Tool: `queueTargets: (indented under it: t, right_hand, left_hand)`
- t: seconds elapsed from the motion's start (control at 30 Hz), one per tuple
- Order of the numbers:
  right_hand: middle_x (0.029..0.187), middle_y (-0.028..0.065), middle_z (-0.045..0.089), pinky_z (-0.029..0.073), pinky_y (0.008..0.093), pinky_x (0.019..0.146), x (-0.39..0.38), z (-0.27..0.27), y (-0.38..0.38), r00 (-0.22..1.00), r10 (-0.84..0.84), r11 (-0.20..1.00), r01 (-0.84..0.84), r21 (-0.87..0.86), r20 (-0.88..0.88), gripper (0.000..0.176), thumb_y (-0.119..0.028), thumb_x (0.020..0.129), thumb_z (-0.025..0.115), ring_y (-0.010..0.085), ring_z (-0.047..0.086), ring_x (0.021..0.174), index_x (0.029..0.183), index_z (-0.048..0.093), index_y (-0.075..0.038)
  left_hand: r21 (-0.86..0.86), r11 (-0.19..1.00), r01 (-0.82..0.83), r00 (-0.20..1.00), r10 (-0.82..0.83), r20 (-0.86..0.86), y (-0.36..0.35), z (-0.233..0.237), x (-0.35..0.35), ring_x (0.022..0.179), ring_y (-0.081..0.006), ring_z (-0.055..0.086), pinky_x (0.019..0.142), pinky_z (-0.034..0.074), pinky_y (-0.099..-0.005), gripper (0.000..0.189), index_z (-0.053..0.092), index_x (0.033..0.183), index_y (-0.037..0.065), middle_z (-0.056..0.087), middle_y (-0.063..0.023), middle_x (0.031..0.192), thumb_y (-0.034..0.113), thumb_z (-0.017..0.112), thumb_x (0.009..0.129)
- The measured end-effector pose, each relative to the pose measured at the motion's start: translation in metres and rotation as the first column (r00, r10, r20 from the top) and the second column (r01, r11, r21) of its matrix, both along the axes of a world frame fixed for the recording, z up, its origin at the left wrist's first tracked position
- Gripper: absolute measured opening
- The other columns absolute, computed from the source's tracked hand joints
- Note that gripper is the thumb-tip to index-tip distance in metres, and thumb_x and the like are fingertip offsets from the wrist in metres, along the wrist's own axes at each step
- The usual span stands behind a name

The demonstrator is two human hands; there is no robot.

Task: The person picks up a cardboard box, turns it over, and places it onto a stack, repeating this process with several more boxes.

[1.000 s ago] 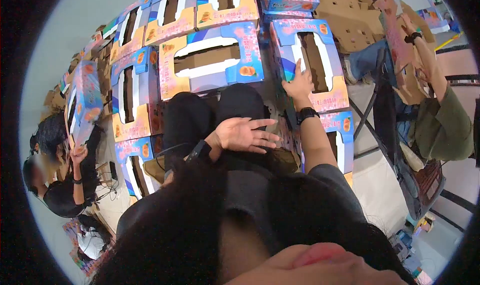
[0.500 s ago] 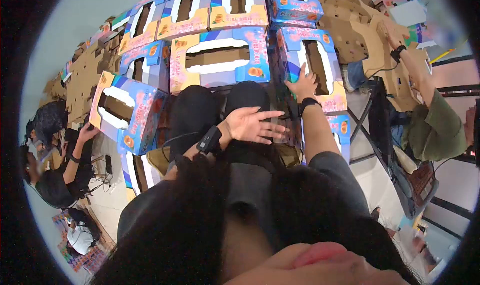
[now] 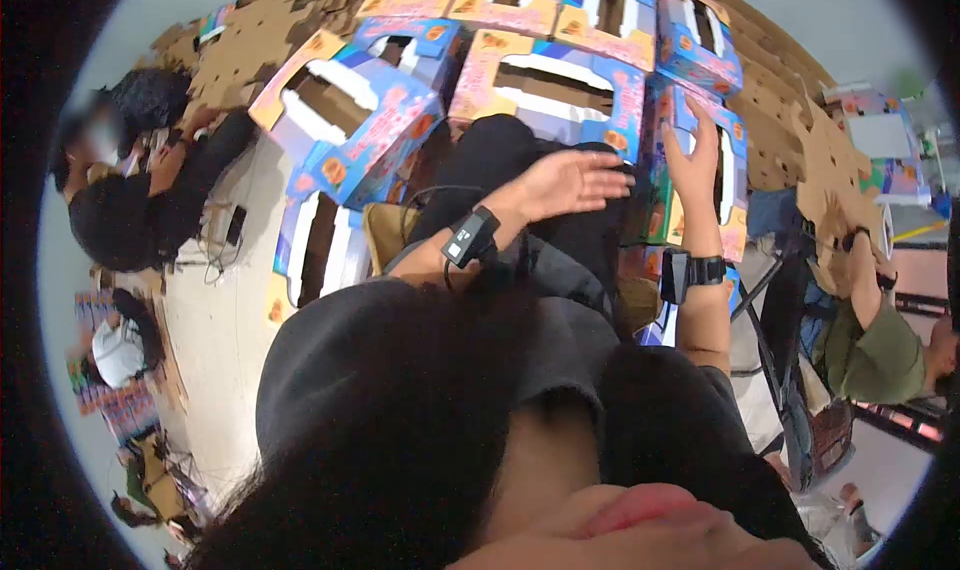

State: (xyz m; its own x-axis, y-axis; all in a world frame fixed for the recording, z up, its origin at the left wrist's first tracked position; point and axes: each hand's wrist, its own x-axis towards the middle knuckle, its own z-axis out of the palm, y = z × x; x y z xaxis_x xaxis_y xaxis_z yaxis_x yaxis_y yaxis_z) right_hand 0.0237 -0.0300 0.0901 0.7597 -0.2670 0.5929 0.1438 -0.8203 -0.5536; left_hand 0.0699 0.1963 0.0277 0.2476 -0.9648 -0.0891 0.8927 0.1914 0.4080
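Observation:
My left hand [image 3: 572, 186] is held out over my dark-trousered knees, fingers stretched and holding nothing. Under it, just beyond the knees, lies a colourful printed cardboard box [image 3: 620, 90] with a large cut-out window. My right hand [image 3: 693, 155] has its fingers extended over the near side of a blue and pink windowed box [image 3: 735, 160], overlapping its edge in this view. Black devices are strapped to both my wrists. To the left, a tilted box [image 3: 390, 130] of the same print leans near my knee.
More windowed boxes [image 3: 505, 15] stand in a row at the back. Flattened brown cardboard [image 3: 790, 100] is piled at the right and back. A person in a green sleeve [image 3: 875, 355] works at the right. Another in black [image 3: 150, 210] sits at the left. A lower box [image 3: 325, 245] stands left of me.
The view has swung, so the boxes appear farther right. A co-worker's hand at the left box has withdrawn. My right hand has straightened along the right box; my left stays open over my knees.

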Motion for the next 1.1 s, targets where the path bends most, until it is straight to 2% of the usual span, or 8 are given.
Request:
queueTargets:
  t: [0.27, 0.4, 0.47, 0.57, 0.67, 0.8, 0.97, 1.1]
  right_hand:
    - [0.128, 0.0189, 0.053, 0.031, 0.0443, 0.108, 0.016, -0.004, 0.076, 0.947, 0.287, 0.958, -0.287, 0.021, -0.141, 0.051, -0.017, 0.075, 0.071, 0.0373, 0.045, 0.125, 0.122, 0.056, -0.007]
    - [0.135, 0.0219, 0.046, 0.028, 0.0484, 0.109, 0.026, -0.021, 0.11, 0.931, 0.296, 0.945, -0.318, -0.076, -0.212, 0.056, -0.026, 0.074, 0.07, 0.0421, 0.035, 0.13, 0.126, 0.054, -0.01]
    - [0.138, 0.0232, 0.043, 0.027, 0.0503, 0.109, 0.029, -0.032, 0.117, 0.936, 0.232, 0.933, -0.291, -0.211, -0.265, 0.059, -0.029, 0.074, 0.071, 0.0436, 0.032, 0.132, 0.127, 0.054, -0.01]
    - [0.138, 0.0237, 0.041, 0.027, 0.0516, 0.109, 0.034, -0.064, 0.11, 0.944, 0.142, 0.932, -0.23, -0.282, -0.299, 0.059, -0.031, 0.073, 0.07, 0.044, 0.029, 0.134, 0.126, 0.055, -0.011]
    - [0.136, 0.0212, 0.044, 0.029, 0.051, 0.108, 0.029, -0.087, 0.106, 0.927, 0.061, 0.929, -0.188, -0.318, -0.371, 0.056, -0.029, 0.073, 0.069, 0.0411, 0.03, 0.134, 0.125, 0.057, -0.011]
    - [0.135, 0.0172, 0.047, 0.031, 0.0506, 0.106, 0.021, -0.084, 0.112, 0.931, 0.047, 0.915, -0.184, -0.358, -0.361, 0.05, -0.027, 0.074, 0.067, 0.0367, 0.032, 0.134, 0.121, 0.06, -0.012]
    - [0.132, 0.0163, 0.051, 0.033, 0.0492, 0.105, 0.022, -0.089, 0.113, 0.934, 0.022, 0.909, -0.167, -0.383, -0.357, 0.043, -0.025, 0.074, 0.067, 0.0358, 0.036, 0.132, 0.114, 0.063, -0.01]
    - [0.128, 0.0161, 0.054, 0.033, 0.0468, 0.105, 0.025, -0.092, 0.118, 0.934, -0.016, 0.895, -0.146, -0.421, -0.358, 0.039, -0.025, 0.074, 0.067, 0.035, 0.04, 0.129, 0.11, 0.065, -0.012]
  left_hand:
    - [0.007, 0.678, -0.735, 0.594, 0.639, 0.49, 0.175, 0.053, 0.054, 0.123, -0.031, 0.051, 0.099, 0.041, -0.0375, 0.05, 0.043, 0.135, 0.002, 0.05, -0.0182, 0.135, 0.034, 0.044, 0.097]
    - [0.126, 0.209, -0.97, 0.213, 0.472, 0.856, 0.289, 0.034, 0.083, 0.113, -0.0254, 0.056, 0.095, 0.043, -0.033, 0.052, 0.046, 0.13, -0.001, 0.055, -0.0198, 0.128, 0.035, 0.051, 0.093]
    - [-0.121, -0.297, -0.947, -0.22, 0.326, 0.919, 0.3, 0.014, 0.068, 0.116, -0.0307, 0.053, 0.1, 0.039, -0.0412, 0.066, 0.045, 0.128, -0.003, 0.048, -0.0244, 0.133, 0.047, 0.057, 0.086]
    - [-0.095, -0.46, -0.883, 0.018, -0.235, 0.972, 0.334, -0.016, 0.054, 0.124, -0.0387, 0.044, 0.106, 0.031, -0.0468, 0.089, 0.038, 0.135, -0.004, 0.043, -0.0301, 0.135, 0.062, 0.059, 0.079]
    - [0.212, -0.548, -0.809, 0.398, -0.245, 0.884, 0.325, -0.029, 0.028, 0.13, -0.0447, 0.035, 0.109, 0.026, -0.0483, 0.108, 0.027, 0.143, -0.004, 0.037, -0.0356, 0.136, 0.074, 0.056, 0.073]
    - [0.448, -0.492, -0.747, 0.604, -0.218, 0.767, 0.327, -0.06, 0.026, 0.135, -0.0486, 0.025, 0.11, 0.024, -0.0499, 0.124, 0.016, 0.148, -0.001, 0.023, -0.0396, 0.142, 0.084, 0.051, 0.066]
    - [0.606, -0.273, -0.747, 0.609, 0.084, 0.789, 0.356, -0.141, 0.062, 0.137, -0.0418, 0.026, 0.111, 0.023, -0.0483, 0.127, 0.025, 0.145, -0.004, 0.03, -0.0347, 0.142, 0.086, 0.052, 0.06]
    - [0.7, -0.199, -0.685, 0.676, 0.183, 0.714, 0.341, -0.104, 0.048, 0.133, -0.0364, 0.035, 0.108, 0.028, -0.0452, 0.124, 0.035, 0.14, -0.005, 0.039, -0.0286, 0.14, 0.086, 0.055, 0.058]
